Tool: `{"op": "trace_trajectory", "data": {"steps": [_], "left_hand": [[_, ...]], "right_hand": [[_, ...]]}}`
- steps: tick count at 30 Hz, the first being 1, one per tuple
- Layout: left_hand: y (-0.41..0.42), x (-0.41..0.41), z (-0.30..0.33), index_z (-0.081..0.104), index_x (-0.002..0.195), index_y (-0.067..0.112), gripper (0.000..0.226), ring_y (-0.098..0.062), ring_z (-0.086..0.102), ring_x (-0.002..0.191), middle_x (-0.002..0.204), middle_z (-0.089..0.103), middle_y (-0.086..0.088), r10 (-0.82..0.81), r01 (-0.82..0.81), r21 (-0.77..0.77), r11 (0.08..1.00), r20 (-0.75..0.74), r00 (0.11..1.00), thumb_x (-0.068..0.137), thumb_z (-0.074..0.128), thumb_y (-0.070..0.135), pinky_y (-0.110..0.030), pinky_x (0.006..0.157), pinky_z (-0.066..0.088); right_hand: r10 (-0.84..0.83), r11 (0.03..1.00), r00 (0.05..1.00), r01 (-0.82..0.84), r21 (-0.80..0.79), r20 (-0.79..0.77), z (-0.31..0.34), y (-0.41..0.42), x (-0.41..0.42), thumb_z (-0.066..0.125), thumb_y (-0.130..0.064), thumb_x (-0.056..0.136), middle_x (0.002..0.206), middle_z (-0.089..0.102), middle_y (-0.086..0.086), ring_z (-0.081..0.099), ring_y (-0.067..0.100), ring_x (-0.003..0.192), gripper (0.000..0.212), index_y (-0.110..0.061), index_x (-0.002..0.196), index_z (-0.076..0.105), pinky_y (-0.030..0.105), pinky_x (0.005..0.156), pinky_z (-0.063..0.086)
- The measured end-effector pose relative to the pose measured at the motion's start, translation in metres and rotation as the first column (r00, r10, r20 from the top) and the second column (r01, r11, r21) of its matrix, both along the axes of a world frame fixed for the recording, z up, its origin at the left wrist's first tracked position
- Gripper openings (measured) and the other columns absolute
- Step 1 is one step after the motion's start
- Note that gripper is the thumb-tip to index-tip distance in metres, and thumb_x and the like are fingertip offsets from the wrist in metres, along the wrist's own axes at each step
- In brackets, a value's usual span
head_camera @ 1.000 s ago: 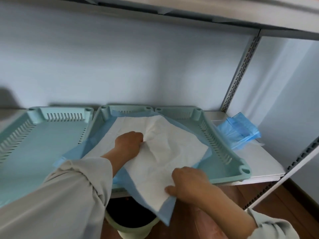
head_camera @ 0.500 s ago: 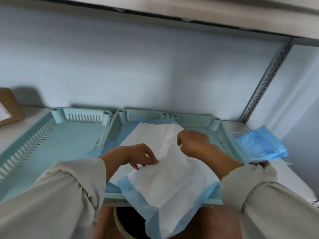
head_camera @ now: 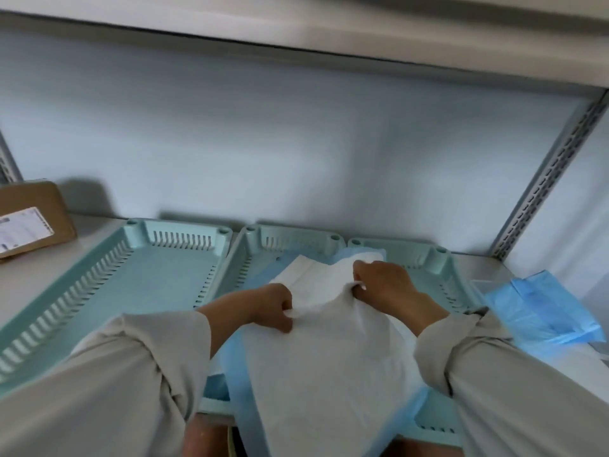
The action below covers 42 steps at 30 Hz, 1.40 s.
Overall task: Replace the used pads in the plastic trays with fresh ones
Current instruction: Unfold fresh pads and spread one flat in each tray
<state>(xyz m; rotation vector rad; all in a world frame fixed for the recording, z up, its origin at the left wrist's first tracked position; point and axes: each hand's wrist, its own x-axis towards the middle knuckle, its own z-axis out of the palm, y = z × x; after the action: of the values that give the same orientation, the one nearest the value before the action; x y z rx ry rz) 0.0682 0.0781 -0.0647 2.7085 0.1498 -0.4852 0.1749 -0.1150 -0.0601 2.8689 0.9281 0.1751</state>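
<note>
A white pad with a blue border [head_camera: 323, 374] lies across the middle teal tray [head_camera: 253, 245] and the right teal tray [head_camera: 428, 255], its near end hanging over the shelf's front edge. My left hand [head_camera: 270, 308] pinches a fold of the pad near its middle. My right hand [head_camera: 385, 285] grips bunched pad material further back. The pad is crumpled up between both hands. A third teal tray [head_camera: 158, 285] on the left holds no pad.
A brown cardboard box with a label [head_camera: 29, 219] sits at the far left of the shelf. Folded blue pads [head_camera: 540, 311] lie at the right, beside the slotted metal upright [head_camera: 543, 186]. A bin's rim [head_camera: 230, 440] shows below the shelf edge.
My right hand moved from the pad's near corner to its back part and gripped it. Both hands now bunch the pad, which has slid toward me. The view shifted left.
</note>
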Motion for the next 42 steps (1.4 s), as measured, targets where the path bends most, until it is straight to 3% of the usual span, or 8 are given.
{"op": "trace_trajectory", "data": {"steps": [3, 13, 20, 23, 28, 33, 38, 42], "left_hand": [[0.009, 0.002, 0.02, 0.053, 0.122, 0.005, 0.041, -0.025, 0.053, 0.109, 0.128, 0.051, -0.009, 0.023, -0.026, 0.039, 0.999, 0.076, 0.997, 0.085, 0.065, 0.018, -0.026, 0.077, 0.039], [0.008, 0.015, 0.096, 0.058, 0.117, 0.023, 0.026, -0.022, 0.052, 0.118, 0.124, 0.056, -0.001, -0.045, -0.189, 0.384, 0.904, 0.524, 0.851, 0.092, 0.053, 0.022, -0.031, 0.084, 0.042], [-0.006, 0.018, 0.12, 0.06, 0.089, 0.005, 0.022, -0.035, 0.054, 0.087, 0.092, 0.054, -0.016, -0.063, -0.331, 0.192, 0.924, 0.929, 0.364, 0.075, 0.048, -0.007, -0.032, 0.056, 0.029], [-0.005, 0.021, 0.109, 0.06, 0.076, 0.005, 0.021, -0.033, 0.054, 0.068, 0.076, 0.054, -0.016, -0.133, -0.4, 0.228, 0.888, 0.959, 0.251, 0.063, 0.052, -0.009, -0.033, 0.055, 0.034], [-0.003, 0.009, 0.041, 0.049, 0.121, 0.02, 0.039, -0.026, 0.051, 0.111, 0.119, 0.05, -0.006, -0.01, -0.363, 0.476, 0.802, 0.617, 0.787, 0.084, 0.058, 0.012, -0.035, 0.084, 0.045], [-0.034, -0.01, 0.006, 0.047, 0.126, 0.017, 0.034, -0.026, 0.054, 0.115, 0.127, 0.051, -0.007, 0.072, -0.166, 0.298, 0.94, 0.303, 0.95, 0.094, 0.047, 0.027, -0.037, 0.092, 0.047], [-0.067, -0.033, 0.001, 0.025, 0.14, 0.002, 0.067, -0.027, 0.066, 0.076, 0.088, 0.066, -0.018, 0.359, -0.476, -0.321, 0.819, -0.361, 0.861, 0.097, 0.027, 0.054, -0.038, 0.072, 0.057], [-0.073, -0.031, -0.021, 0.009, 0.151, 0.023, 0.07, -0.034, 0.061, 0.102, 0.132, 0.05, -0.019, 0.493, -0.575, -0.679, 0.456, -0.345, 0.799, 0.096, 0.053, 0.026, -0.046, 0.083, 0.055]], "right_hand": [[-0.036, 0.976, 0.998, 0.025, 0.216, 0.047, 0.016, -0.013, -0.002, 0.05, -0.025, 0.087, 0.097, 0.065, 0.004, 0.06, 0.028, 0.092, 0.018, -0.019, 0.104, 0.048, 0.031, 0.066, 0.036], [-0.298, 0.952, 0.951, 0.29, 0.097, 0.08, 0.048, -0.067, -0.002, 0.053, -0.021, 0.088, 0.117, 0.061, 0.006, 0.057, 0.026, 0.11, 0.027, -0.018, 0.115, 0.056, 0.03, 0.078, 0.043], [-0.442, 0.689, 0.83, 0.071, 0.721, 0.34, 0.086, -0.079, -0.024, 0.057, -0.019, 0.089, 0.095, 0.058, 0.011, 0.058, 0.035, 0.077, 0.011, -0.01, 0.095, 0.054, 0.032, 0.059, 0.038], [-0.427, 0.707, 0.744, -0.081, 0.703, 0.515, 0.09, -0.085, -0.04, 0.06, -0.015, 0.087, 0.088, 0.056, 0.009, 0.055, 0.032, 0.064, 0.006, -0.011, 0.088, 0.056, 0.028, 0.048, 0.034], [-0.044, 0.935, 0.859, -0.145, 0.324, 0.51, 0.038, -0.086, -0.07, 0.082, -0.01, 0.054, 0.069, 0.056, 0.001, 0.057, 0.023, 0.049, 0.032, -0.019, 0.073, 0.058, 0.026, 0.036, 0.032], [0.061, 0.997, 0.976, -0.068, 0.029, 0.211, -0.013, -0.062, -0.1, 0.081, -0.018, 0.06, 0.08, 0.058, -0.001, 0.061, 0.021, 0.059, 0.031, -0.021, 0.084, 0.062, 0.028, 0.046, 0.034], [-0.004, 0.993, 0.999, 0.009, 0.115, -0.045, -0.012, -0.025, -0.122, 0.051, -0.017, 0.092, 0.119, 0.058, 0.006, 0.058, 0.027, 0.106, 0.026, -0.018, 0.117, 0.059, 0.032, 0.079, 0.041], [0.061, 0.986, 0.95, -0.01, 0.165, -0.305, -0.006, -0.011, -0.139, 0.055, -0.028, 0.088, 0.111, 0.065, 0.004, 0.061, 0.023, 0.102, 0.03, -0.021, 0.116, 0.063, 0.031, 0.081, 0.045]]}}
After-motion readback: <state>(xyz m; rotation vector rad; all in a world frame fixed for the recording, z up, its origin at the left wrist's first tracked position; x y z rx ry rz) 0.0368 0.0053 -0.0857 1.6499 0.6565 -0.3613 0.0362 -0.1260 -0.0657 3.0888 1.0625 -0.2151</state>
